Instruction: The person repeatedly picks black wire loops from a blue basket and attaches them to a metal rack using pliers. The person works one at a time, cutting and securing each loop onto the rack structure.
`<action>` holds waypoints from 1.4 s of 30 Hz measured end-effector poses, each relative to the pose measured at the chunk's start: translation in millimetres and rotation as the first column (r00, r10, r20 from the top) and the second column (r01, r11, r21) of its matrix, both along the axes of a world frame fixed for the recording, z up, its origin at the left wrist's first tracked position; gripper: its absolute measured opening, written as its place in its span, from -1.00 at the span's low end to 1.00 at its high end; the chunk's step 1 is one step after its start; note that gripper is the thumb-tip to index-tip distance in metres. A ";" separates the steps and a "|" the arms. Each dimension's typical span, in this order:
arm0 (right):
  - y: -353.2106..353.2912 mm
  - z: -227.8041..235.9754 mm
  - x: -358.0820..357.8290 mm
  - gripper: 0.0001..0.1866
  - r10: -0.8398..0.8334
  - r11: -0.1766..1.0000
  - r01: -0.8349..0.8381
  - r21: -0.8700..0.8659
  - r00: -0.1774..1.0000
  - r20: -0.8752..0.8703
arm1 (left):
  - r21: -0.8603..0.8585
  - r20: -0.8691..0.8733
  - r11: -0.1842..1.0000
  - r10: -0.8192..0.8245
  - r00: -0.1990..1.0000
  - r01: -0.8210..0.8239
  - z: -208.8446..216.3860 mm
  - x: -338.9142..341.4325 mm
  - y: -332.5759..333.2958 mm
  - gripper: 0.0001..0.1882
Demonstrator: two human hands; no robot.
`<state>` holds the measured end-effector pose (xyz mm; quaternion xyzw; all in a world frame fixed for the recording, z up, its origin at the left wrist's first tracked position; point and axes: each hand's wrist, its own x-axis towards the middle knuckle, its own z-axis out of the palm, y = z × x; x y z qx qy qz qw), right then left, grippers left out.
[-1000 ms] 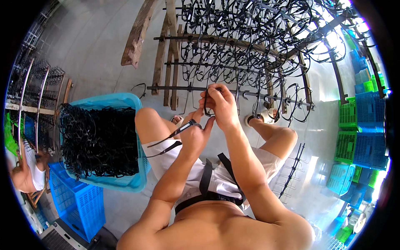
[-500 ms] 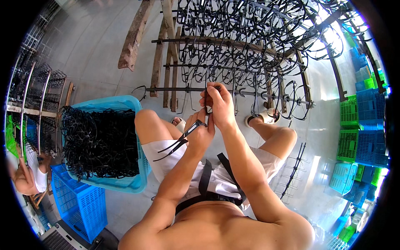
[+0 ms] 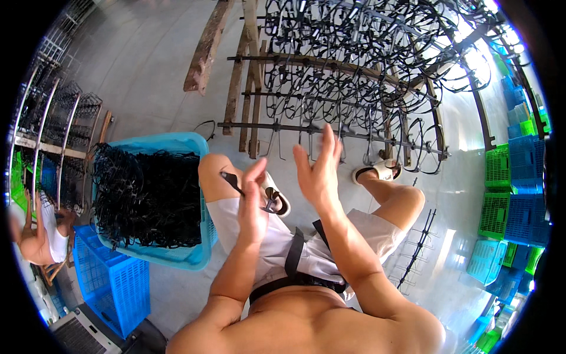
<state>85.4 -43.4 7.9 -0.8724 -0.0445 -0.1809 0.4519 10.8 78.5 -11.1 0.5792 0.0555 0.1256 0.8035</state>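
Left hand [image 3: 253, 209] holding black spectacle frame [image 3: 272, 199], exact pinch hidden
Right hand [image 3: 320, 177] spread, empty; rack rod [image 3: 247, 124] likely spaces hung frames [image 3: 354, 26].

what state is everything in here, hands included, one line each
left hand: holding a frame
black eyeglass frame: held, sticking out past the fingers
right hand: open, fingers blurred
lowest rack rod: frames hanging toward its right end
light-blue tub: heaped with black frames
pronged rod: lying on the floor
green and blue crates: stacked
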 end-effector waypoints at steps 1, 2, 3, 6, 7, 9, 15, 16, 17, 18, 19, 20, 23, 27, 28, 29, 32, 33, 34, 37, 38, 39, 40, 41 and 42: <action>1.0 12.5 -14.9 -0.35 0.051 0.997 -0.044 -0.067 0.994 0.101 | -0.082 0.052 0.997 0.013 0.999 -0.009 13.6 -1.4 5.5 -0.37; 0.8 26.6 -28.0 -0.39 0.215 0.976 -0.210 -0.060 0.972 0.094 | -0.091 0.076 0.994 -0.051 0.996 0.058 24.9 -2.2 11.2 -0.36; 1.0 36.9 -36.8 -0.43 0.377 0.926 -0.374 -0.052 0.922 0.083 | -0.101 0.095 0.988 -0.111 0.989 0.120 35.0 -5.0 16.3 -0.34; 5.2 43.3 -32.6 -0.42 0.926 0.326 -0.397 0.858 0.317 -0.205 | 0.087 0.138 0.996 -0.048 0.989 0.037 49.2 0.5 28.6 -0.32; 9.8 40.9 -31.8 -0.51 0.959 0.205 -0.531 0.822 0.277 -0.060 | 0.151 0.137 0.988 -0.039 0.990 0.018 52.8 1.1 33.8 -0.32; 12.2 58.0 -26.2 -0.59 0.954 0.299 -0.637 0.710 0.205 -0.217 | 0.274 0.136 0.961 -0.015 0.991 -0.023 57.2 4.6 42.3 -0.31; 10.9 73.2 0.8 -0.84 0.962 0.142 -0.085 0.986 0.245 -0.117 | 0.384 0.338 0.894 0.095 0.936 -0.230 23.4 34.3 92.6 -0.34; 10.8 82.3 8.9 -0.86 0.927 -0.021 -0.005 1.000 0.374 0.021 | 0.485 0.285 0.853 0.051 0.957 -0.190 18.8 35.4 93.9 -0.38; 9.9 81.9 24.5 -0.86 0.865 -0.219 -0.116 0.969 0.436 0.248 | 0.576 0.230 0.806 0.003 0.973 -0.139 18.9 38.5 92.1 -0.41; 15.7 82.8 35.6 -0.86 0.816 -0.224 -0.043 0.974 0.538 0.212 | 0.613 0.175 0.782 0.003 0.985 -0.111 9.1 40.8 89.3 -0.69; 23.2 83.5 45.9 -0.85 0.757 -0.235 0.028 0.972 0.632 0.165 | 0.628 0.209 0.754 0.074 0.975 -0.192 1.0 40.2 82.3 -0.74; 32.3 76.6 60.1 -0.86 0.776 -0.161 0.095 0.982 0.628 0.066 | 0.639 0.251 0.719 0.140 0.958 -0.272 0.6 43.8 68.1 -0.77; 66.8 28.3 82.5 -0.86 0.786 0.129 0.143 0.981 0.589 -0.189 | 0.622 0.233 0.708 0.241 0.942 -0.335 -13.1 49.2 42.8 -0.70; 77.3 -6.3 74.7 -0.83 0.580 0.282 0.263 0.923 0.720 -0.382 | 0.767 0.204 0.603 0.095 0.974 -0.220 -31.2 51.0 33.6 -0.75; 76.1 -10.4 72.3 -0.83 0.538 0.290 0.275 0.916 0.745 -0.394 | 0.779 0.217 0.584 0.091 0.972 -0.228 -34.9 51.7 32.5 -0.78; 74.7 -12.2 70.0 -0.83 0.539 0.289 0.256 0.923 0.753 -0.378 | 0.792 0.224 0.565 0.083 0.971 -0.231 -36.1 51.6 31.5 -0.80; 69.8 -13.0 65.1 -0.83 0.567 0.272 0.203 0.941 0.756 -0.327 | 0.733 0.203 0.634 0.146 0.968 -0.249 -36.2 51.0 30.4 -0.87; 68.6 -13.6 64.8 -0.83 0.576 0.268 0.195 0.943 0.753 -0.319 | 0.720 0.217 0.641 0.155 0.964 -0.265 -37.0 50.8 30.6 -0.87; 67.5 -14.5 64.5 -0.83 0.585 0.264 0.187 0.946 0.749 -0.311 | 0.711 0.208 0.654 0.156 0.966 -0.259 -38.1 50.7 30.8 -0.87; 67.4 -17.5 64.9 -0.84 0.596 0.264 0.174 0.949 0.744 -0.302 | 0.691 0.180 0.680 0.167 0.969 -0.246 -41.5 50.5 32.3 -0.85; 69.0 -17.3 66.2 -0.84 0.596 0.270 0.167 0.948 0.745 -0.301 | 0.685 0.173 0.686 0.170 0.970 -0.243 -41.5 51.4 33.0 -0.85; 70.0 -17.1 66.8 -0.84 0.595 0.276 0.161 0.947 0.745 -0.301 | 0.680 0.166 0.693 0.174 0.971 -0.240 -41.5 51.9 33.5 -0.85; 69.9 -16.4 66.0 -0.84 0.593 0.263 0.167 0.950 0.749 -0.296 | 0.687 0.161 0.686 0.178 0.971 -0.240 -41.5 51.8 33.7 -0.85; 69.1 -14.8 64.8 -0.84 0.589 0.251 0.171 0.953 0.754 -0.290 | 0.693 0.157 0.680 0.181 0.971 -0.239 -41.0 52.1 33.4 -0.84; 68.2 -13.9 63.7 -0.84 0.585 0.238 0.175 0.955 0.759 -0.285 | 0.699 0.153 0.675 0.185 0.971 -0.238 -40.5 52.5 32.9 -0.84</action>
